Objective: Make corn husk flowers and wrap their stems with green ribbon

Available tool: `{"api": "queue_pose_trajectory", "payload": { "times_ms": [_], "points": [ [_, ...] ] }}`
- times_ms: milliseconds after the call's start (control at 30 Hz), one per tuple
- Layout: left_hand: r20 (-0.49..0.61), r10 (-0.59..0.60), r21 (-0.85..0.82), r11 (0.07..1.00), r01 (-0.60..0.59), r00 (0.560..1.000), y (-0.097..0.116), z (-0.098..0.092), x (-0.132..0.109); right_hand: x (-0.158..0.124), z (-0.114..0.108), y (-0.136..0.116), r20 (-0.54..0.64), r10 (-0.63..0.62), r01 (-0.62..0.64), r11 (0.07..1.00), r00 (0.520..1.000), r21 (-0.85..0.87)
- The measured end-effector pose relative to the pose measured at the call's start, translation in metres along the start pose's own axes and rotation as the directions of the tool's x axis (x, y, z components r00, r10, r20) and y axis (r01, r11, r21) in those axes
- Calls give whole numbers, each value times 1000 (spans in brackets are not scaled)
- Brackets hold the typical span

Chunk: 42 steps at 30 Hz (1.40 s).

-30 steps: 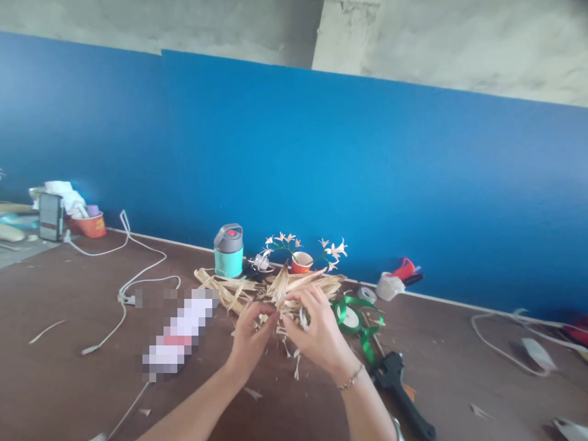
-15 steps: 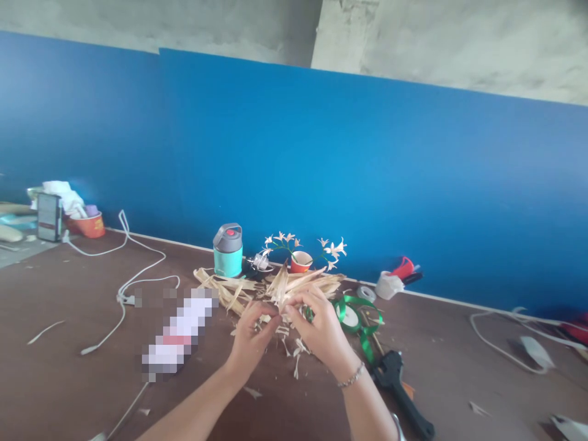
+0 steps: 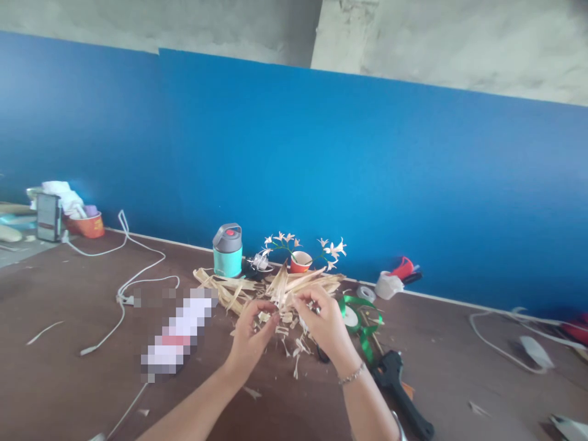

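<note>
The whole back is taken up by a big blue wall panel [image 3: 298, 153], with a flat dark-brown worktop [image 3: 285, 404] laid out below. Taking clock directions from between the hands, a loose heap of straw-coloured dried husks [image 3: 278, 285] is piled at 12, just past the fingertips. The left hand [image 3: 245, 337] and right hand [image 3: 324, 327] are held slightly apart, each with thumb and forefinger curled close; whether anything's pinched in either can't really be made out. A black plastic glue gun [image 3: 399, 389] is parked at 4, a turquoise bottle [image 3: 228, 260] with a grey handled lid at 11, and some shiny green ribbon [image 3: 367, 346] is looped at 3. A small orange cup [image 3: 300, 267] is stood just past 12, flanked by pale star-shaped flowers [image 3: 337, 248].
</note>
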<state>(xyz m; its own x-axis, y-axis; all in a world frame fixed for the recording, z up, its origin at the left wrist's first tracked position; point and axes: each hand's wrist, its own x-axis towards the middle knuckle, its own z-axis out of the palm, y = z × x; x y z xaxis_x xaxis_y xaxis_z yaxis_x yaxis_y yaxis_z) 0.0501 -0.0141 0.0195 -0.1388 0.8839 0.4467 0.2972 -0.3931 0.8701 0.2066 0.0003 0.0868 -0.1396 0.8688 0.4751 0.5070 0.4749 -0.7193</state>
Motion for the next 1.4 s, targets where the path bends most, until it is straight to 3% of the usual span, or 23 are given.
{"api": "queue_pose_trajectory", "payload": {
  "times_ms": [233, 333, 500, 767, 1033, 1267, 1400],
  "points": [
    [-28, 233, 202, 954, -222, 972, 2, 0, -1, 0, 2, 2, 7, 48, -48, 998, 999, -30],
    [-12, 273, 265, 928, -261, 962, 0, 1, -1, -1, 4, 0, 15, 34, -34, 999, 999, -33],
    [8, 276, 281, 922, -268, 961, -1, 2, -1, -1, 5, -2, 17, 12, -11, 999, 1000, -35],
    [-59, 219, 207, 957, -203, 974, -4, 4, 1, -4, 1, -9, 13, -58, 59, 996, 998, -63],
    [-67, 227, 258, 945, -203, 972, -2, 2, 1, -10, 9, -16, 10, -221, 213, 928, 975, -305],
    [-68, 229, 245, 947, -206, 971, -5, 4, 0, -10, 18, -13, 11, -261, 247, 899, 965, -361],
    [-79, 194, 210, 962, -174, 978, -6, 5, 0, -7, -1, -23, -4, -263, 246, 909, 965, -338]
  ]
}}
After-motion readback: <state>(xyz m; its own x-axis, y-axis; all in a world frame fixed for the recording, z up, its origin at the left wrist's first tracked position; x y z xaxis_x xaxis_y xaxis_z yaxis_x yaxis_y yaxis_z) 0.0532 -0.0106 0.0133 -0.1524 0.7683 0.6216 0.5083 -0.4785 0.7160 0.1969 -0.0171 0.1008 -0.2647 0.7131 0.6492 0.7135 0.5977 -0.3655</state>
